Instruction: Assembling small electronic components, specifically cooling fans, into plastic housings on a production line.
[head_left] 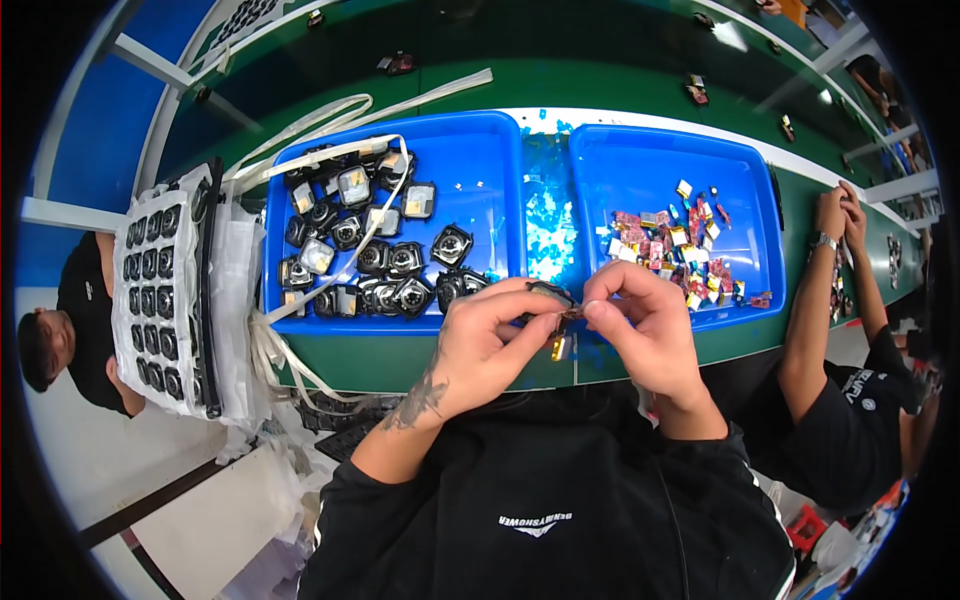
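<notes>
My left hand (478, 345) is closed on a black smartwatch case (549, 291), held above the near table edge between the two bins. My right hand (645, 325) meets it there, thumb and forefinger pinched at a small reddish circuit board (572, 313). Just under the fingertips hangs a small silver and yellow battery (562, 348). Exactly how the board joins the case is hidden by my fingers. Several black watch cases (405, 258), some with pale inner faces showing, lie in the left blue bin (480, 140). Small circuit boards with batteries (660, 235) are heaped in the right blue bin (620, 140).
Blue film scraps (549, 220) cover the strip between the bins. White straps (340, 152) trail across the left bin. Trays of watch cases (165, 270) are stacked at left, near a person (85, 315). A co-worker (835, 400) sits at right. Loose parts dot the green conveyor (560, 65).
</notes>
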